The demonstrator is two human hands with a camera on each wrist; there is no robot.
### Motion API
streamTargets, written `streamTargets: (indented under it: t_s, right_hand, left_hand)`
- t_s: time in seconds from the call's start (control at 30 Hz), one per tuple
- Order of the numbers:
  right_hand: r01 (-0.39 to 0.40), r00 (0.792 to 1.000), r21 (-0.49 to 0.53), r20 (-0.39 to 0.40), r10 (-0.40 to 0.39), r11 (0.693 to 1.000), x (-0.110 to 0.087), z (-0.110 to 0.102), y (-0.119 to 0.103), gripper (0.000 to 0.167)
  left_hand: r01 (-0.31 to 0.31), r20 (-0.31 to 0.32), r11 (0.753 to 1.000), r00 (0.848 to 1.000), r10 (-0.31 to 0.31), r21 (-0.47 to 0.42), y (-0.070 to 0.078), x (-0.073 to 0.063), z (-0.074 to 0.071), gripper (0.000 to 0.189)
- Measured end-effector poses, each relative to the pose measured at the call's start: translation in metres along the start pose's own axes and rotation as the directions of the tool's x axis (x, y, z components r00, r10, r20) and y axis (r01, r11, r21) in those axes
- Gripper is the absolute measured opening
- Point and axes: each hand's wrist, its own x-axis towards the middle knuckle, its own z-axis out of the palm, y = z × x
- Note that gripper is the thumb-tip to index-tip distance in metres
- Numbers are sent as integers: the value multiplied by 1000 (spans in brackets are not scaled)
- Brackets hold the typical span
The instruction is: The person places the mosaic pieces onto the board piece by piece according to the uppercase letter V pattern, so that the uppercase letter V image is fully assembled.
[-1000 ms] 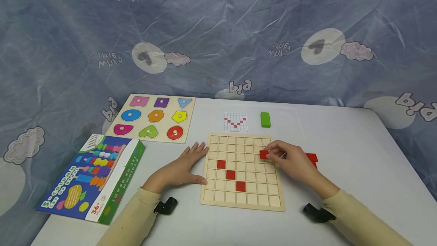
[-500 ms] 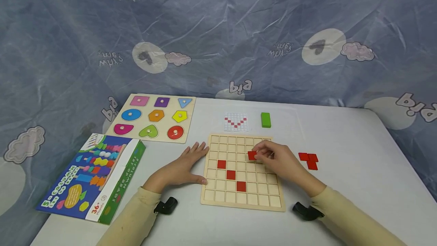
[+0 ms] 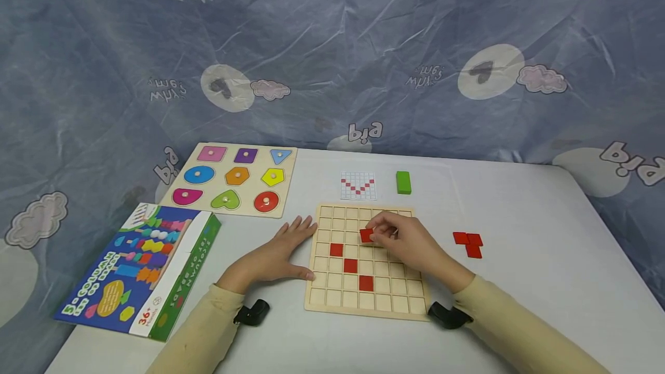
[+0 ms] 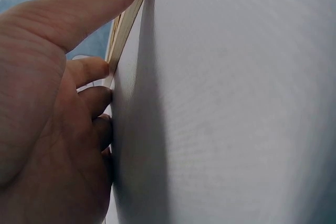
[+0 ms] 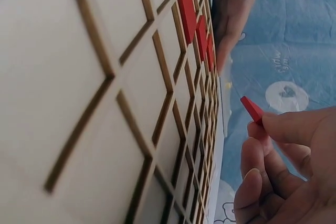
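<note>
My right hand (image 3: 407,241) pinches a red square tile (image 3: 366,235) between thumb and fingertips. In the right wrist view that tile (image 5: 252,109) is raised off the wooden grid board (image 5: 118,77). Three red tiles sit in cells of the grid board (image 3: 392,303), stepping down diagonally to the right, the lowest red tile (image 3: 366,283) nearest me. My left hand (image 3: 272,255) rests with spread fingers at the board's left edge. The left wrist view shows its thumb (image 4: 100,3) on the board's side.
Three loose red tiles (image 3: 474,240) lie right of the board. Behind it are a small pattern card (image 3: 358,185) with a red V and a green block (image 3: 403,182). To the left are a shape puzzle board (image 3: 254,189) and a blue toy box (image 3: 140,270).
My right hand has carried the red tile leftward across the board, from its right side to near the middle. The left hand has stayed in place.
</note>
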Motion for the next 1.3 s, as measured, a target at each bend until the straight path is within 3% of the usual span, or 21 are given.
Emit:
streamTargets:
  t_s: [1.3]
  right_hand:
    - [9,995,-79,100,-1,997,50,51,-30,10]
  left_hand:
    - [7,8,1000,1000,-7,2,-1,0,-1,108]
